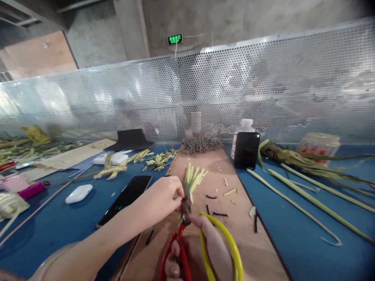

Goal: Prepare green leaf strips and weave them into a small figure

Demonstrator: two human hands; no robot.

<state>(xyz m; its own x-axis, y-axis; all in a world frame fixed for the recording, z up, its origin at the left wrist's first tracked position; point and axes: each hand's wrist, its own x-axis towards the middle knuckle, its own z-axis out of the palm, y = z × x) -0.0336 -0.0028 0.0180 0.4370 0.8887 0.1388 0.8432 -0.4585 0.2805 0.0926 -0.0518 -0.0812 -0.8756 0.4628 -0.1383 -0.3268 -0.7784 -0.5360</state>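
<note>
My right hand [215, 238] grips a pair of scissors [185, 230] with one red and one yellow handle loop. Its dark blades point away from me, over the brown board. Beside the blades, my left hand [168, 195] is closed in a pinch, thumb and forefinger together; whatever sits between the fingertips is too small to make out. Just beyond the blade tips, pale green cut plant strips [193, 178] fan out in a small bunch. Whether the blades touch these strips is unclear.
The brown board [231, 238] holds scraps and a coil of grey cord [202, 145]. A dark phone [125, 199] and white earphone case [79, 193] lie left. Another phone [247, 150] leans on a bottle [247, 125]. Long stalks [319, 203] lie right; perforated metal screen [205, 93] behind.
</note>
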